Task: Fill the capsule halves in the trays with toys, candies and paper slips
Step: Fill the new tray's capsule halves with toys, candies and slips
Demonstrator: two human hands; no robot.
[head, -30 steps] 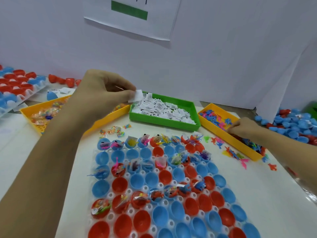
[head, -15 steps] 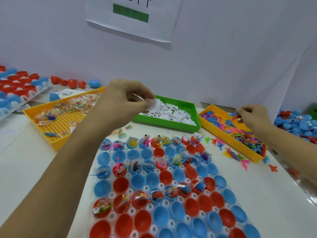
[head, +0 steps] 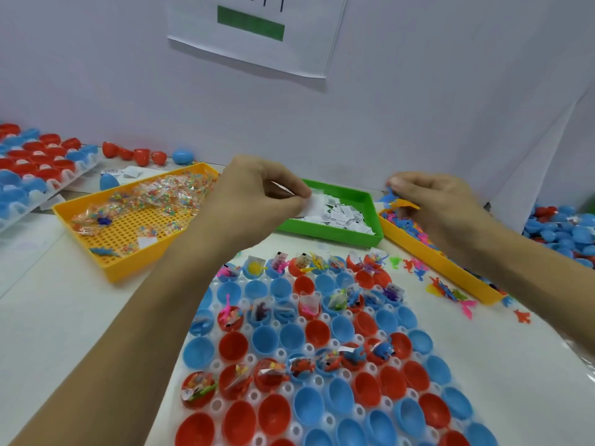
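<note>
The small white paper slips (head: pixel 335 217) heaped in the green plastic tray (head: pixel 325 231) are thin, limp and nearly weightless; they will cling together, so each is best taken by an edge between thumb and fingertip. The left hand (head: pixel 257 194) hovers at that tray's near left corner, its fingers curled in and pinching one white paper slip (head: pixel 310 201) by its edge. The little soft plastic animal toys (head: pixel 415 226) in the yellow tray on the right (head: pixel 450 268) look light and rubbery, likely to snag on one another, and a limb or tail gives the easiest hold. The right hand (head: pixel 441 204) is above that tray with its fingers drawn together round an orange and a blue toy (head: pixel 397 202), though blur makes the count uncertain. Below both hands, on the bench, the white moulded tray of red and blue capsule halves (head: pixel 322 349) lies partly filled: the far row and scattered cups hold toys, wrapped candies and slips, while most near rows gape empty.
</note>
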